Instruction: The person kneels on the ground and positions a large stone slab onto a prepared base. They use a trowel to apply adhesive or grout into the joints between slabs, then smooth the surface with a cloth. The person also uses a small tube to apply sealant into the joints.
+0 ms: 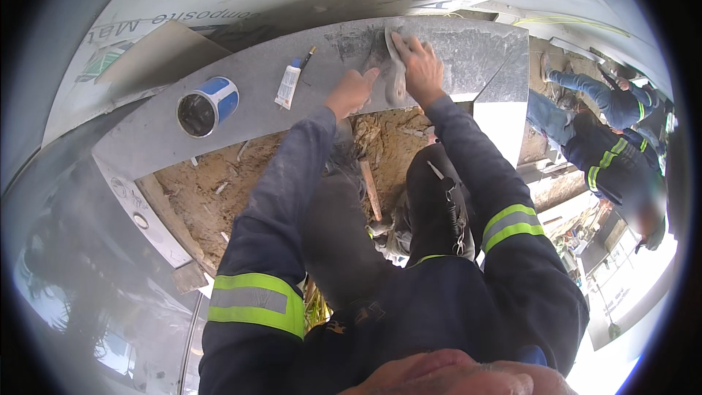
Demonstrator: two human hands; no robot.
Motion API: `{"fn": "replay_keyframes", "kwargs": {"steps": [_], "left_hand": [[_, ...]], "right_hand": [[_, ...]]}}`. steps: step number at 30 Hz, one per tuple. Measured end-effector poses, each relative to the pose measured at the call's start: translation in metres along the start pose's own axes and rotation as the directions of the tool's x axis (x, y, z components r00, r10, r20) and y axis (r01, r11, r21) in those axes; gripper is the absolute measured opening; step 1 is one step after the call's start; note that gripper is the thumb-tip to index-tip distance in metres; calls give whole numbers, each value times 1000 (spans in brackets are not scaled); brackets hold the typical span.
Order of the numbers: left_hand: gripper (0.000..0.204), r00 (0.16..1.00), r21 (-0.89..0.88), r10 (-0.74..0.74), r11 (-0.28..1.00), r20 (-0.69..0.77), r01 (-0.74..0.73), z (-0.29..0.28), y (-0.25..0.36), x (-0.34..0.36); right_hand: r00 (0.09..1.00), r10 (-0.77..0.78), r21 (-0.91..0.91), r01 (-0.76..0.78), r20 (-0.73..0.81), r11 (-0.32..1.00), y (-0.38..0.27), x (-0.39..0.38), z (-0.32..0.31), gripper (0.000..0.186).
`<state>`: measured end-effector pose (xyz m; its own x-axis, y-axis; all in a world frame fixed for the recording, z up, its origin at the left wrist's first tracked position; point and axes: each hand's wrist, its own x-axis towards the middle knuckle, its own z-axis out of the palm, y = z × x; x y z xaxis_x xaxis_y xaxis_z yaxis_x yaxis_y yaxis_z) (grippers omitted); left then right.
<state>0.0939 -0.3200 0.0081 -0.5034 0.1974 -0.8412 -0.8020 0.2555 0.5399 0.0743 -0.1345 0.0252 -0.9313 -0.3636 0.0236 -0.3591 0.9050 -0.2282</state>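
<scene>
My right hand (422,69) is closed on a long grey smeared tool (396,82) with a rounded end, lying against the grey slab (270,47); its exact kind is unclear. Close beside it, my left hand (351,93) has its fingers curled and its thumb pointing at the tool. A dark, blade-like piece (377,50) rises past that thumb; whether the left fingers grip it is hard to see. Dark smears and pale dusty patches mark the slab around both hands.
Left on the slab stand an open blue-and-white can (208,107), a white tube with a blue cap (288,85) and a thin dark stick (308,56). Below the slab, a wooden handle (370,189) leans over brown dirt (201,194). People (610,150) in dark workwear are at right.
</scene>
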Motion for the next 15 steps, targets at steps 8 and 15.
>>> {"fn": "replay_keyframes", "kwargs": {"steps": [8,15], "left_hand": [[61,999,94,-12,995,-47,16,8,7,-11],[63,994,192,45,981,-96,-25,13,1,-7]], "right_hand": [[996,6,7,-5,-91,1000,6,-4,-3,56],[991,-134,7,134,-16,991,16,-5,8,52]]}}
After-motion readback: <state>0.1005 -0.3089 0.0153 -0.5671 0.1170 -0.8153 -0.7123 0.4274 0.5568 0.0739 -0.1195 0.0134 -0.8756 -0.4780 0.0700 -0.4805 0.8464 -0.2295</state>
